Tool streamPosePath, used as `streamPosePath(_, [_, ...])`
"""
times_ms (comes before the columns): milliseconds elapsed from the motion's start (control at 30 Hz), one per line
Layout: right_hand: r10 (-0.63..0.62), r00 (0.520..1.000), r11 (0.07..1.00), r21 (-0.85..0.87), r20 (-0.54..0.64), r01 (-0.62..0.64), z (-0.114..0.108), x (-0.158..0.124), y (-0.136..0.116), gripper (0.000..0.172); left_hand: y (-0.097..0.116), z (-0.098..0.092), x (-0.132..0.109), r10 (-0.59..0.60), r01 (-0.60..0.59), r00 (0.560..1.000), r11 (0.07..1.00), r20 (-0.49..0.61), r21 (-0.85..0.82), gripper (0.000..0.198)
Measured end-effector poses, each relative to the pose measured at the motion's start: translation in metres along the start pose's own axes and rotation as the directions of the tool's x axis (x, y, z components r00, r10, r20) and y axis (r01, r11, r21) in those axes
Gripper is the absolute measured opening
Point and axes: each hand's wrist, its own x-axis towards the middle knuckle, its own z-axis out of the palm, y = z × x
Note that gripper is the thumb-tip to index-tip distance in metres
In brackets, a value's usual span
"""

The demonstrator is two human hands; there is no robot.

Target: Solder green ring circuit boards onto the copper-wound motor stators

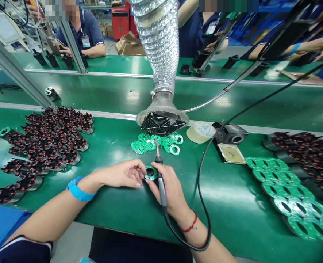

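A small green ring-shaped board is held just above the green table, between both hands. My left hand touches its left edge with curled fingers, pinching the rim. My right hand grips the board's right side with thumb and forefinger, and a soldering iron lies across the same hand, its tip pointing forward. Beyond the hands, a loose pile of green ring boards rests beneath a round fume extractor fan.
Wire-wound motor stators crowd the left; more stators stand far right beside green board panels. A tape roll and solder-iron stand are right of the fan. The iron's black cable loops past my right wrist. People work opposite.
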Motion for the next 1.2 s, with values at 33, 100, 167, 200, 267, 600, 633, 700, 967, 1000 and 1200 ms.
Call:
streamPosePath(33, [0.008,1.000,1.000,0.011,0.007,-0.008,-0.001,0.000,0.000,0.041,-0.002,0.000,0.002,-0.001,0.002,0.999,1.000,-0.037,0.028,0.037])
streamPosePath(100, [0.009,1.000,1.000,0.027,0.006,-0.009,-0.004,0.000,-0.002,0.044,-0.006,0.000,0.006,-0.006,0.019,0.991,0.996,-0.134,0.090,0.030])
streamPosePath(167, [-0.009,1.000,0.999,0.050,-0.007,0.009,-0.005,0.000,-0.004,0.048,-0.009,0.002,0.010,-0.005,0.034,0.976,0.991,-0.217,0.129,0.027])
streamPosePath(200, [-0.027,1.000,0.997,0.070,-0.014,0.028,-0.006,0.000,-0.005,0.050,-0.011,0.003,0.012,0.005,0.032,0.968,0.989,-0.250,0.145,0.027])
streamPosePath(267, [-0.073,0.997,0.990,0.119,-0.019,0.075,-0.006,0.000,-0.008,0.057,-0.011,0.005,0.015,0.038,0.013,0.955,0.985,-0.296,0.169,0.026])
streamPosePath(600, [-0.087,0.995,0.989,0.118,-0.054,0.093,-0.005,0.000,-0.009,0.042,-0.002,0.011,0.012,0.026,0.091,0.935,0.947,-0.354,0.309,0.013])
streamPosePath(633, [-0.088,0.994,0.986,0.137,-0.067,0.096,-0.006,0.000,-0.008,0.041,-0.001,0.012,0.011,0.041,0.096,0.930,0.932,-0.366,0.349,0.012])
streamPosePath(700, [-0.049,0.993,0.981,0.180,-0.108,0.068,-0.008,-0.002,-0.007,0.038,-0.001,0.015,0.011,0.104,0.087,0.919,0.887,-0.380,0.453,0.010])
streamPosePath(967, [0.267,0.938,0.919,0.352,-0.219,-0.180,-0.009,-0.033,0.011,0.036,0.002,0.017,0.008,0.212,0.029,0.920,0.801,-0.330,0.598,0.012])
streamPosePath(1000, [0.265,0.940,0.916,0.360,-0.214,-0.177,-0.009,-0.035,0.013,0.038,0.002,0.017,0.008,0.212,0.028,0.920,0.803,-0.329,0.596,0.012])
streamPosePath(1200, [0.193,0.959,0.917,0.385,-0.209,-0.101,-0.012,-0.029,0.011,0.030,-0.001,0.018,0.009,0.218,0.049,0.907,0.794,-0.359,0.605,0.013])
